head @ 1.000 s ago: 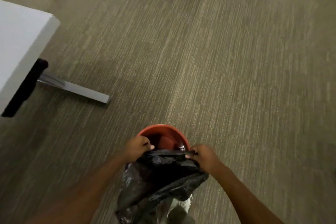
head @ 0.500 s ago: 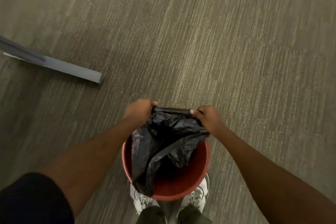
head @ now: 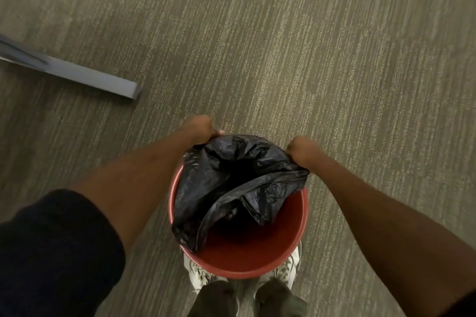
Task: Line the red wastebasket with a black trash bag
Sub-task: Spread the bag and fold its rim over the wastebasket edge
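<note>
The red wastebasket (head: 257, 260) stands on the carpet just in front of my feet, its round mouth facing up. A crumpled black trash bag (head: 231, 175) hangs partly inside it and covers the far and left part of the rim. My left hand (head: 199, 128) pinches the bag's edge at the far left of the rim. My right hand (head: 302, 149) grips the bag's edge at the far right. The near half of the red inside wall is bare.
A grey metal table foot (head: 85, 78) lies on the carpet to the far left. My white shoes (head: 198, 274) and dark trouser legs sit right behind the wastebasket. Grey-green carpet (head: 309, 46) stretches all around.
The view has tipped down, so the wastebasket now sits below my hands. My hands have spread apart and the bag's mouth has widened over the far rim.
</note>
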